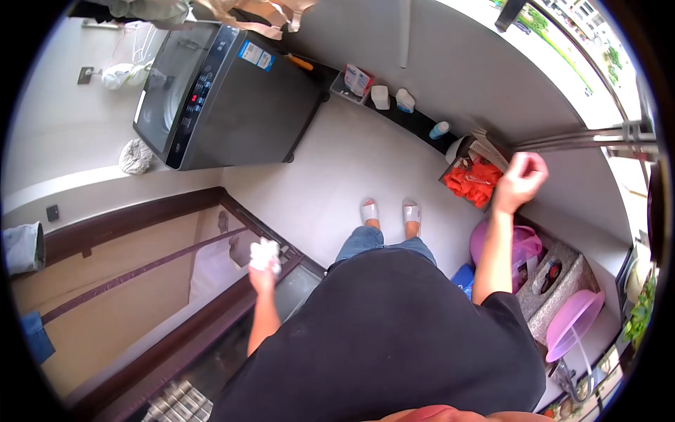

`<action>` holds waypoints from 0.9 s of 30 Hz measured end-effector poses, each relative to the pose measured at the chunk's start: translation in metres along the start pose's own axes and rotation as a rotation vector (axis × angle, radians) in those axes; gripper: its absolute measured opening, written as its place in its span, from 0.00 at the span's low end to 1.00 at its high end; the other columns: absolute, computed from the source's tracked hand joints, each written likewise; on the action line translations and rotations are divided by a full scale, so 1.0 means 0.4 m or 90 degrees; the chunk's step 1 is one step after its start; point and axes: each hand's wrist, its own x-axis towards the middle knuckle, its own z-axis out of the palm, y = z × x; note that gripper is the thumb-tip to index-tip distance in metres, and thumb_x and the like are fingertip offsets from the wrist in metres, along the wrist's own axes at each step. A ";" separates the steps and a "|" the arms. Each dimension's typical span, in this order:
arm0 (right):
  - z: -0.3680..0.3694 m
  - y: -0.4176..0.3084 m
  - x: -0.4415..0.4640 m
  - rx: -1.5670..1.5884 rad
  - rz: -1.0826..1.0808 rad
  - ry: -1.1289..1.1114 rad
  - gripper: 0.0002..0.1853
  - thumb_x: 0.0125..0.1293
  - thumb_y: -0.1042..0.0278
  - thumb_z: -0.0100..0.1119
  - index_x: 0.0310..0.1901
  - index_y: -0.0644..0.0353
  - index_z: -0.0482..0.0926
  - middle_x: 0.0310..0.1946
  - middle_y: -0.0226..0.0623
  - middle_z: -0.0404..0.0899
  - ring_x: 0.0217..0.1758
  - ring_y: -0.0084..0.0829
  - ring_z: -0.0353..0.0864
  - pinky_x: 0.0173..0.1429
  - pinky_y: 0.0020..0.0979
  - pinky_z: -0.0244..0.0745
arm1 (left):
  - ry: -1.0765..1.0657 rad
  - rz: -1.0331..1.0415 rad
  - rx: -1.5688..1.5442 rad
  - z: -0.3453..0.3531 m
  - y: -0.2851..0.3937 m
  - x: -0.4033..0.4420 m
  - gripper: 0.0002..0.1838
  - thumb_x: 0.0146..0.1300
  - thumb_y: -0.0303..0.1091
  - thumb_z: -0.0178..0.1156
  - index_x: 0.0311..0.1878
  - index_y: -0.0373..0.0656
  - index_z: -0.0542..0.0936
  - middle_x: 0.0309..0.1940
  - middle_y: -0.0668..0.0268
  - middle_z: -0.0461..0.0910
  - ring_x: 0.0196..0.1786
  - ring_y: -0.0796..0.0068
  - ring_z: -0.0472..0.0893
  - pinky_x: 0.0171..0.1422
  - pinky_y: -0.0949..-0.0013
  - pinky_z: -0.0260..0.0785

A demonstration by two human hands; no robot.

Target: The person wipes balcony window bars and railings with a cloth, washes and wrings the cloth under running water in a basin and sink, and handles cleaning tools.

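My left hand is closed around a white crumpled cloth, held out beside the dark-framed glass door. Whether it is cloth or tissue is hard to tell. On the other side my right hand is raised with its fingers curled in, near the metal window rail. Its fingertips are partly hidden, so anything inside them does not show. Below and left of that hand is a box with bright orange-red bags.
A grey top-loading washing machine stands at the far left. Along the wall are a grey bin, white bottles and a blue-white bottle. Pink basins and a stone washboard sink lie at the right.
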 end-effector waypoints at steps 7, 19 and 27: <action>0.224 -0.127 -0.346 -0.015 0.068 -0.709 0.15 0.68 0.62 0.66 0.52 0.59 0.82 0.48 0.42 0.84 0.50 0.38 0.86 0.54 0.36 0.81 | 0.142 0.102 -0.035 -0.145 0.379 0.280 0.27 0.64 0.33 0.73 0.64 0.34 0.79 0.55 0.59 0.85 0.53 0.68 0.84 0.61 0.65 0.75; -0.090 -0.091 0.101 -0.330 0.070 0.188 0.15 0.69 0.59 0.69 0.45 0.64 0.82 0.34 0.33 0.84 0.38 0.27 0.82 0.49 0.31 0.79 | -0.470 0.142 0.245 0.174 0.288 0.565 0.37 0.53 0.38 0.75 0.65 0.34 0.76 0.58 0.50 0.83 0.61 0.58 0.82 0.66 0.60 0.72; -0.052 -0.200 0.471 -0.346 0.065 0.263 0.26 0.65 0.45 0.73 0.44 0.64 0.81 0.36 0.36 0.85 0.41 0.32 0.85 0.52 0.36 0.79 | -0.636 0.542 0.379 0.512 0.760 0.527 0.38 0.50 0.35 0.70 0.68 0.43 0.71 0.52 0.47 0.84 0.55 0.43 0.83 0.61 0.52 0.76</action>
